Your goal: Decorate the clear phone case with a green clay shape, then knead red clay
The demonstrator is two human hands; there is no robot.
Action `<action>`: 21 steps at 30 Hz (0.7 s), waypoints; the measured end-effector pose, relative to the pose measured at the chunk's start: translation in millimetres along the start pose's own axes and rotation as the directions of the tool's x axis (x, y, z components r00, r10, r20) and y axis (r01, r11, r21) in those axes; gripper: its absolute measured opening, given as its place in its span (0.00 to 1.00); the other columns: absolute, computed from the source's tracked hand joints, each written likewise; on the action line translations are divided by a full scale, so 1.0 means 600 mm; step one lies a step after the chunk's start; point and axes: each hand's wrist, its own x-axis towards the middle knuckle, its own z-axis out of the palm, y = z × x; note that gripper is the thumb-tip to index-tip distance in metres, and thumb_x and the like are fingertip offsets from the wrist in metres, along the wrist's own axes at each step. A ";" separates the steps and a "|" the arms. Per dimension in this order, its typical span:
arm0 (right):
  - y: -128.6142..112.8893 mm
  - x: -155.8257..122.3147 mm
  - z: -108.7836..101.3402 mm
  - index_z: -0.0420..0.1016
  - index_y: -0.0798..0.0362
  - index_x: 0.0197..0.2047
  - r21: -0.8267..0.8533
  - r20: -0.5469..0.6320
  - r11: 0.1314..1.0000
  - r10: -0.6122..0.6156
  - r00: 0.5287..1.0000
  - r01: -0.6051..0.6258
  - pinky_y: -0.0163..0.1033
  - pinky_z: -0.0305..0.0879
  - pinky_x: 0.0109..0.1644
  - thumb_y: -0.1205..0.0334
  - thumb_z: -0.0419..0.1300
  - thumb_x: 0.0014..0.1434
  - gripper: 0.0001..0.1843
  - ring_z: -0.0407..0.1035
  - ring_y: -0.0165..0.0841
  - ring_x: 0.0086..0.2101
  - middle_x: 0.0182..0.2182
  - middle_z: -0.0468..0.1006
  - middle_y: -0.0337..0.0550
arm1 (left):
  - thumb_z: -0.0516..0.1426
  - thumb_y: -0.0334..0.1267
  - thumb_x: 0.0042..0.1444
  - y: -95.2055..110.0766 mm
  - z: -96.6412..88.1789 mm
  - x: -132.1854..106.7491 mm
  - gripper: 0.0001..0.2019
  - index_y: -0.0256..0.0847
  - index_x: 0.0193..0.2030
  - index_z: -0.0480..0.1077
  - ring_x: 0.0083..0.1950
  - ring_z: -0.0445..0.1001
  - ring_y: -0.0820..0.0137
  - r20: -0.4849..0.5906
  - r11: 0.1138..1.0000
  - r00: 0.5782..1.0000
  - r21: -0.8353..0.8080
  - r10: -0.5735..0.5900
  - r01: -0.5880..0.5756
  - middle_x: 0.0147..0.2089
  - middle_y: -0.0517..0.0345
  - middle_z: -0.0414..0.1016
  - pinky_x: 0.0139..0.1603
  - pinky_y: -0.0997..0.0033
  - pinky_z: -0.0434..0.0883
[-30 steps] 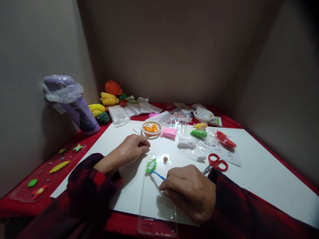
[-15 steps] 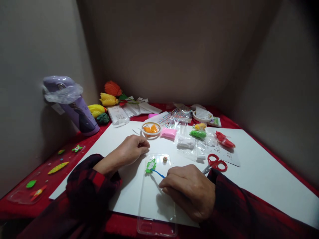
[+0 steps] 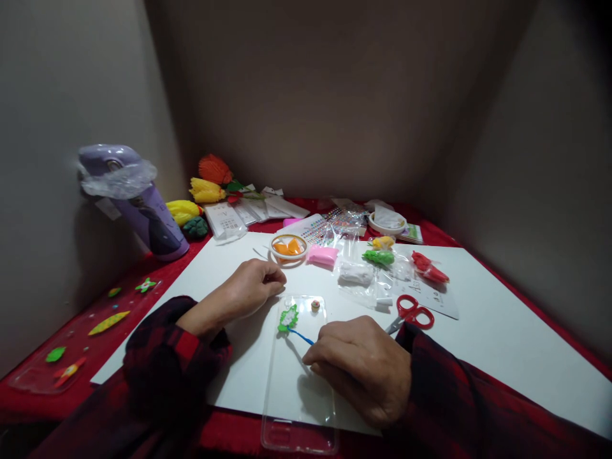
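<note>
A clear phone case point(image 3: 299, 382) lies flat before me, its lower end past the white board's near edge. On its upper left sits a green clay piece with a white middle point(image 3: 287, 317); a tiny cupcake-like charm point(image 3: 315, 305) sits to its right. My right hand point(image 3: 366, 366) is closed in a pinch on a thin blue modelling tool point(image 3: 301, 336), whose tip touches the green piece's lower edge. Just left of the case's top corner, my left hand point(image 3: 253, 287) rests on the board, fingers curled together; whatever they may hold is hidden.
Red-handled scissors point(image 3: 415, 312) lie right of my right hand. Behind are an orange clay tub point(image 3: 289, 248), pink clay point(image 3: 322, 256), bagged white clay point(image 3: 356, 274) and gem sheets point(image 3: 347, 223). A decorated clear case point(image 3: 36, 377) and purple tumbler point(image 3: 157, 223) are at left.
The whole view has shifted very slightly. Both hands keep nearly the same pose, and the blue tool's tip stays at the green piece's lower edge.
</note>
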 end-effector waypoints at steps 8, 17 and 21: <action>0.001 0.001 0.004 0.72 0.55 0.41 -0.053 -0.069 0.997 0.048 0.996 -0.052 0.36 0.54 0.31 0.68 0.51 0.61 0.09 0.66 0.30 0.28 0.28 0.73 0.41 | 0.53 0.34 0.49 -0.002 0.000 0.002 0.08 0.36 0.30 0.73 0.33 0.71 0.67 -0.001 1.000 1.000 -0.005 0.003 -0.003 0.31 0.56 0.76 0.34 0.71 0.65; -0.001 0.001 0.001 0.71 0.54 0.40 -0.043 -0.056 0.999 0.001 0.998 -0.003 0.36 0.54 0.30 0.68 0.51 0.60 0.09 0.66 0.30 0.27 0.27 0.73 0.40 | 0.54 0.34 0.50 -0.003 0.000 0.002 0.07 0.36 0.30 0.73 0.34 0.71 0.67 0.003 1.000 1.000 0.000 0.004 -0.004 0.31 0.56 0.77 0.34 0.71 0.65; 0.002 0.001 0.003 0.71 0.55 0.40 -0.016 -0.045 1.000 0.005 0.999 -0.005 0.36 0.54 0.30 0.69 0.51 0.60 0.09 0.66 0.30 0.27 0.27 0.73 0.41 | 0.54 0.34 0.50 -0.003 0.000 0.002 0.08 0.36 0.30 0.74 0.34 0.72 0.67 0.001 1.000 1.000 -0.001 0.009 -0.009 0.32 0.55 0.77 0.35 0.71 0.65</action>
